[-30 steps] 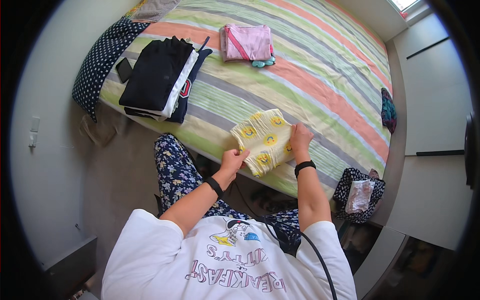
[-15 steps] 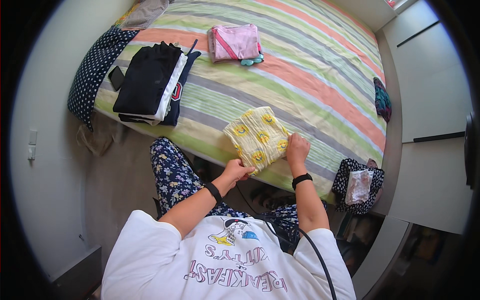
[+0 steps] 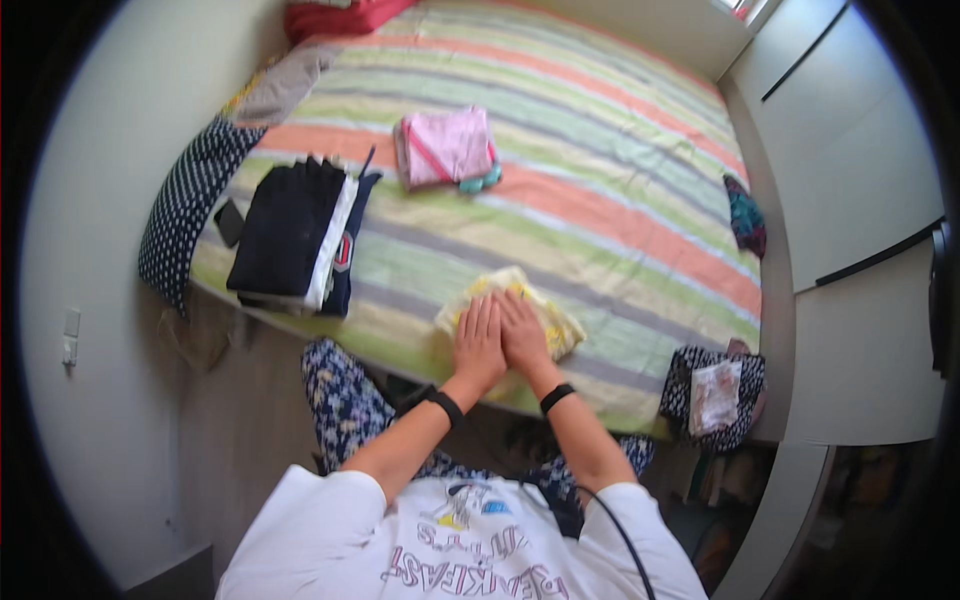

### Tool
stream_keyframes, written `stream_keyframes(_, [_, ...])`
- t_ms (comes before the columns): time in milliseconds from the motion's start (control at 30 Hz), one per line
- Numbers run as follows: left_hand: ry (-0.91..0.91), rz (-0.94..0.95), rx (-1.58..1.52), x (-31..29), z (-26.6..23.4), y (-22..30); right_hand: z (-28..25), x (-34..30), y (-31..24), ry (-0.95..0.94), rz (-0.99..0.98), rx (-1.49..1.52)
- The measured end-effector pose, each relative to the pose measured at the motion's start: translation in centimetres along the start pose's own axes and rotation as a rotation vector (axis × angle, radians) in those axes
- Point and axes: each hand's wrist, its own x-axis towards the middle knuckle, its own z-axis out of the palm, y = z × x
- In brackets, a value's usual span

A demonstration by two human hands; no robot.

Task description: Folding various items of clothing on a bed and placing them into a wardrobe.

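Observation:
A folded yellow cloth garment (image 3: 560, 325) with smiley-face prints lies on the near edge of the striped bed. Both palms rest on top of it, side by side and touching along the thumbs. My left hand (image 3: 481, 342) is open, its fingers stretched out and pointing away from me. Just to its right, my right hand (image 3: 523, 332) also lies flat with straight fingers. Neither grips anything. Much of the garment's middle is hidden under the hands. Each wrist wears a black band.
Left on the bed stands a pile of dark folded clothes (image 3: 285, 235), with a phone (image 3: 229, 223) beside it. Farther back sits a folded pink stack (image 3: 448, 145). A black-and-white patterned cloth bearing a pale packet (image 3: 715, 397) is at the right corner. White cabinets (image 3: 870, 350) line the right side.
The hands have let go of the garment's lower corners and moved together onto its top, lying flat. The view has tilted, so the bed appears lower.

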Motion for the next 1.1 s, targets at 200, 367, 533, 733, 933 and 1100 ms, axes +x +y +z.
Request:
stream_keyframes(200, [-0.17, 0.137, 0.139, -1.8, 3.5, -3.1, 1.2, -2.3, 0.8, -0.182, 0.15, -0.089])
stream_keyframes(367, [-0.19, 0.112, 0.048, -1.3, 2.6, -2.6, 0.0, -3.6, 4.4, -0.19, 0.343, -0.146])
stream_keyframes(533, [-0.117, 0.057, -0.144, 2.3, 2.1, -1.1, -0.7, -3.1, 4.6, -0.086, 0.455, -0.298])
stream_keyframes(733, [-0.305, 0.208, -0.022, 4.9, 3.7, -3.3, 3.4, -3.7, -0.9, 0.013, 0.485, -0.142])
stream_keyframes(933, [-0.316, 0.255, 0.138, 4.1, 4.2, -3.0, -0.9, -6.7, 0.2, -0.013, 0.434, -0.174])
stream_keyframes(1100, [-0.323, 0.232, 0.095, 3.9, 4.3, -3.4, -0.1, -8.0, 0.8, -0.05, 0.467, -0.202])
